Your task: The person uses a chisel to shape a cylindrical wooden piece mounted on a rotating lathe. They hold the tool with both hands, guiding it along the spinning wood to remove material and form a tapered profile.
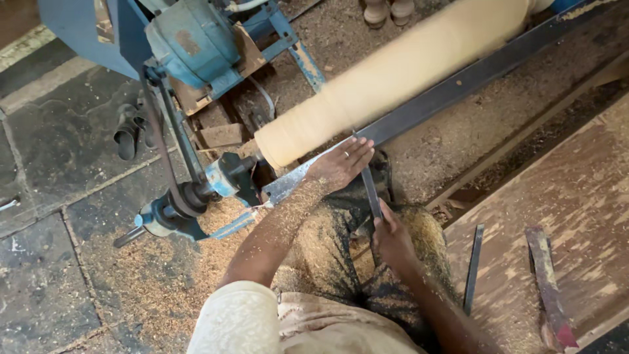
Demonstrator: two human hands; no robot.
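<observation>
Wood-turning at a lathe, seen from above. The left hand (341, 164) lies flat, fingers spread, pressing the blade of a long chisel (370, 190) onto the dark steel tool rest (458, 85); a ring shows on one finger. The right hand (392, 239), below and just behind the left, is closed around the chisel's lower shaft. The chisel tip meets the pale wooden workpiece (393, 72) just above the left hand; the wood appears blurred, probably by rotation. Left of that hand sit the blue headstock spindle (226, 177) and drive belt (160, 141). Right of the right hand, two spare flat tools (473, 265) lie on a sawdust-covered worktop (576, 196). Shavings coat both forearms.
</observation>
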